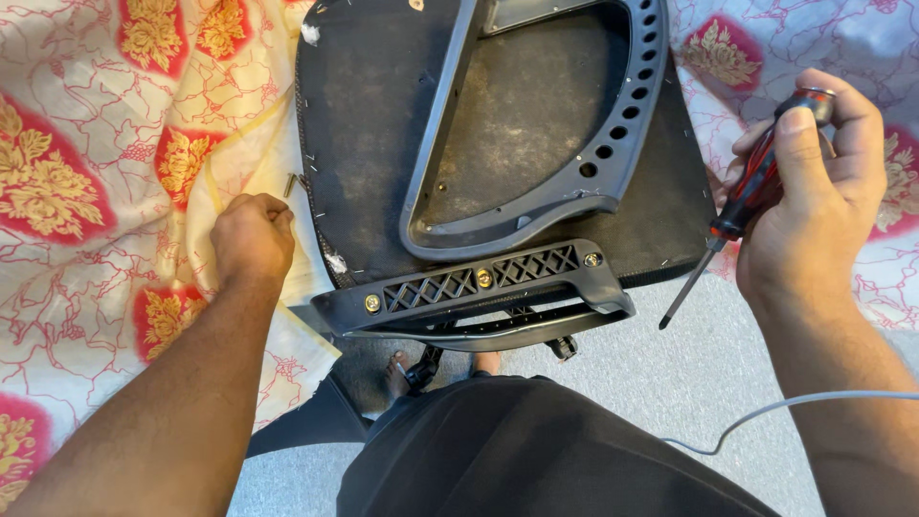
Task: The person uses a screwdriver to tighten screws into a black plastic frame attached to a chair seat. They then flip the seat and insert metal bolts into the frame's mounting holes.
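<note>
Overhead view of a person working on an upturned black chair seat [383, 124], its underside covered in dusty, felt-like fabric pinned along the edge by small metal staples. A curved grey plastic frame [627, 134], pierced by a row of round holes along its outer arc, lies on the seat underside, enclosing a D-shaped patch of the fabric. At the near edge sits a black plastic bracket [479, 287] with two diamond-lattice openings, fastened by three brass-coloured screw heads [484, 278] spaced along its length. The right hand [814, 191] grasps a screwdriver with a red-and-black moulded handle [761, 177], fingers wrapped round the grip; its thin steel shaft points down and to the left, the tip hanging free above the grey carpeted floor [670, 383], near the bracket's right end but apart from it. The left hand [252, 235] is clenched into a loose fist, knuckles resting on a cream cloth printed with red and gold floral medallions [86, 191], just beside the seat's left edge; a small dark metal screw [289, 185] lies on the cloth close to its fingers. A thin grey cable [766, 412] curves across the floor at lower right
</note>
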